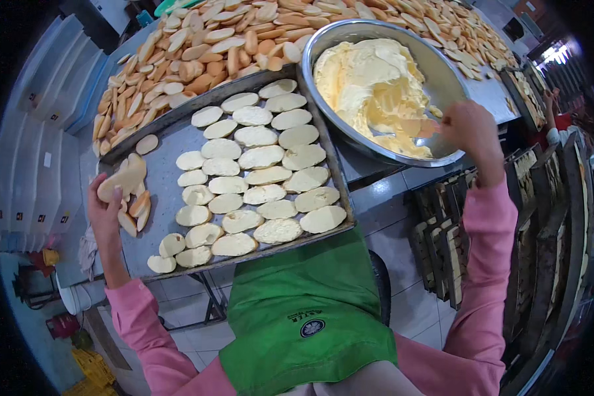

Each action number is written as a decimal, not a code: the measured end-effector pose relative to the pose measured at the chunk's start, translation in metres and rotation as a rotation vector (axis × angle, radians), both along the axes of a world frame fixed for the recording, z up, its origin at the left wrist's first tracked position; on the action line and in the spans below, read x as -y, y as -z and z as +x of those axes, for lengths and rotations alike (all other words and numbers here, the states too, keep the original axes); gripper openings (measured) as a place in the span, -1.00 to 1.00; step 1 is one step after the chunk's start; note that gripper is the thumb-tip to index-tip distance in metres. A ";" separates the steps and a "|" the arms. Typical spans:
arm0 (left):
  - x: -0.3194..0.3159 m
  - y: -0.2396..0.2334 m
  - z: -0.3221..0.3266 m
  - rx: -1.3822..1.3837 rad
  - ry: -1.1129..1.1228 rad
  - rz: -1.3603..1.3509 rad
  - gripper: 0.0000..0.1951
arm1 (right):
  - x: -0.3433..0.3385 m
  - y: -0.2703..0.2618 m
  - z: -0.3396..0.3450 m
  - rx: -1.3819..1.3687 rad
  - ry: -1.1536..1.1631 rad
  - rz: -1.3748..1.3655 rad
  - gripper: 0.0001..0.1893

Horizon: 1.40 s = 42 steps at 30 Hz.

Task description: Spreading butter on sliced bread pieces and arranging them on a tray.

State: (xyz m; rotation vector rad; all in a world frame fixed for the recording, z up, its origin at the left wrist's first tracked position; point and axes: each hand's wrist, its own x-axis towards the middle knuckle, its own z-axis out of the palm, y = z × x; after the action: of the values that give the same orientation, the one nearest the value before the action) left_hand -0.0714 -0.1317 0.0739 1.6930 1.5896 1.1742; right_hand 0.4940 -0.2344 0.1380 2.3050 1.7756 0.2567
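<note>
My left hand (104,205) grips a pale slice of bread (123,180) at the left end of a metal baking tray (164,136). More loose slices lie bunched under and beside it. My right hand (470,131) is over the near right rim of a steel bowl (448,74), closed on a small spatula (418,128). The spatula's blade touches pale yellow cream (366,74), which is heaped mostly on the bowl's left side; its handle is hidden in my fist. Oval bread slices (255,136) lie in rows across the tray's middle and right, several with a spread-like surface.
A large heap of bread slices (218,54) covers the table behind the tray and bowl. Filled trays (549,247) stand in a rack at the right, near another person's arm (551,116). Stacked clear plastic bins (34,163) stand at the left. The tray's front edge overhangs my green apron (307,277).
</note>
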 end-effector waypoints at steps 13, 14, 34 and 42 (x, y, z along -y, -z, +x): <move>0.070 0.034 0.060 1.242 0.284 -0.580 -0.49 | -0.024 -0.002 0.025 -0.642 -0.079 -0.355 -0.83; 0.072 0.028 0.075 1.295 0.370 -0.611 -0.46 | -0.017 -0.004 0.036 -0.777 -0.005 -0.312 -0.82; 0.096 0.036 0.158 1.260 0.558 -0.676 -0.31 | 0.043 0.107 -0.189 -1.568 -0.391 0.499 -0.89; 0.089 0.032 0.159 1.195 0.501 -0.440 -0.25 | 0.047 0.091 -0.179 -1.390 -0.309 0.547 -0.86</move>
State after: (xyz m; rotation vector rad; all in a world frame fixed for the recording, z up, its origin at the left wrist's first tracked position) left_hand 0.0873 -0.2208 0.0421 0.7140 0.5494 1.0925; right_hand 0.3151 -0.2812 0.0470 2.7558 2.9001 -1.2955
